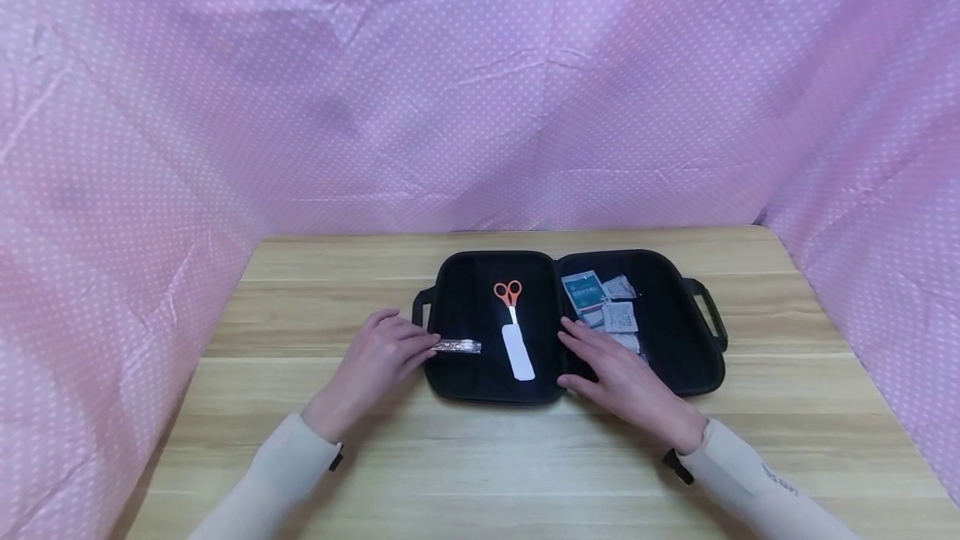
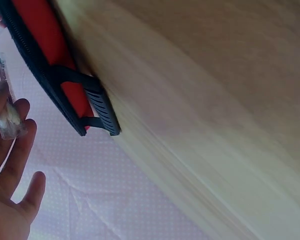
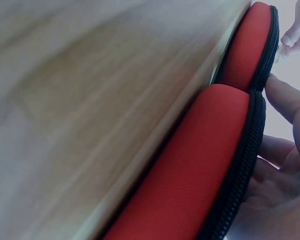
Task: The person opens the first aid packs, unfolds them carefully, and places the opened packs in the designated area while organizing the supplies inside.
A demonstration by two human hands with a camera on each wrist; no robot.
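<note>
A zippered case (image 1: 465, 382), black inside and red outside, lies opened flat on the table. Over its left half, my left hand (image 1: 382, 348) pinches one end of a slim clear packet of cotton swabs (image 1: 459, 347), whose pale tips show through the plastic packet (image 2: 10, 120) in the left wrist view. Orange-handled scissors (image 1: 513, 313) with a white cover on the blades lie in that half too. My right hand (image 1: 618, 369) is at the fold between the halves, fingers extended and holding nothing. It partly covers small white packets (image 1: 621, 317) in the right half.
A teal-and-white packet (image 1: 585, 292) lies near the fold in the right half. Black handles (image 1: 708, 315) stick out at both outer ends of the case. Wood-patterned table (image 1: 480, 465) surrounds it, and pink dotted cloth (image 1: 480, 107) hangs behind and at the sides.
</note>
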